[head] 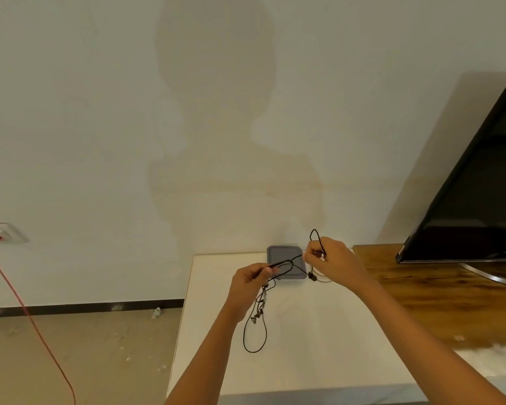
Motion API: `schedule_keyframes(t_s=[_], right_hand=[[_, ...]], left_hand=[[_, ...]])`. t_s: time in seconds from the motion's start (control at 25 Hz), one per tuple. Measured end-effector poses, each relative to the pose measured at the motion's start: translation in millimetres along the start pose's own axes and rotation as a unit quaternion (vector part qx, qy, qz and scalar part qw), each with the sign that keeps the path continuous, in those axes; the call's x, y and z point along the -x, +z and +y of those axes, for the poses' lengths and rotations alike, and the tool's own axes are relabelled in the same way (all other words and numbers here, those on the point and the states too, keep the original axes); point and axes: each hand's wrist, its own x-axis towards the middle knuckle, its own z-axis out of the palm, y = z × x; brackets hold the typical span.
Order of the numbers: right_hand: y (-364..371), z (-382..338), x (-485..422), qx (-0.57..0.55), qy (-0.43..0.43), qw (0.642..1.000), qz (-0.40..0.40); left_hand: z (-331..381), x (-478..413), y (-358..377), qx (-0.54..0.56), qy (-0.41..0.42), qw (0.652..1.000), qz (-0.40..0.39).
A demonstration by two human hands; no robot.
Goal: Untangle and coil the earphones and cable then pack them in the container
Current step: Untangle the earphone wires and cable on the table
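Both hands hold black earphones [256, 320] up above a white table [304, 346]. My left hand [250, 283] pinches the wire near a loop, and a tangled length with the earbuds hangs below it, ending in a long loop. My right hand [332, 258] pinches another part of the wire, with a small loop standing up above its fingers. A stretch of wire runs between the two hands. A grey square container [278, 252] lies flat at the table's far edge behind the hands. A pale cable [323, 278] with a dark plug lies beside the container, under my right hand.
A dark television [465, 182] stands on a wooden surface [421, 293] to the right of the white table. On the left wall is a socket [0, 233] with a red cord [32, 320] hanging to the floor. Small scraps lie on the floor.
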Motion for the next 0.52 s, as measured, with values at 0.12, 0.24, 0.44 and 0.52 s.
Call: schedule_keyframes(t_s=[0.12,0.24,0.44,0.52], right_hand=[[7.1,2.5,-0.7,-0.016,0.063,0.997,0.03],[3.4,13.4,-3.1,-0.105,0.157,0.978,0.086],[-8.9,33.6,-2.6,-0.178,0.235,0.941,0.166],[-8.0,35.0,-2.7,-0.167,0.229,0.945,0.164]], left_hand=[[-0.6,0.5,2.4,0.059,-0.024,0.995,0.076],[-4.4,-1.6,-9.2,0.133,-0.056,0.966,0.217],[-12.9,-0.7,-36.4,0.042,-0.099,0.942,0.318],[-10.1,-1.9,-34.1,0.013,-0.093,0.931,0.352]])
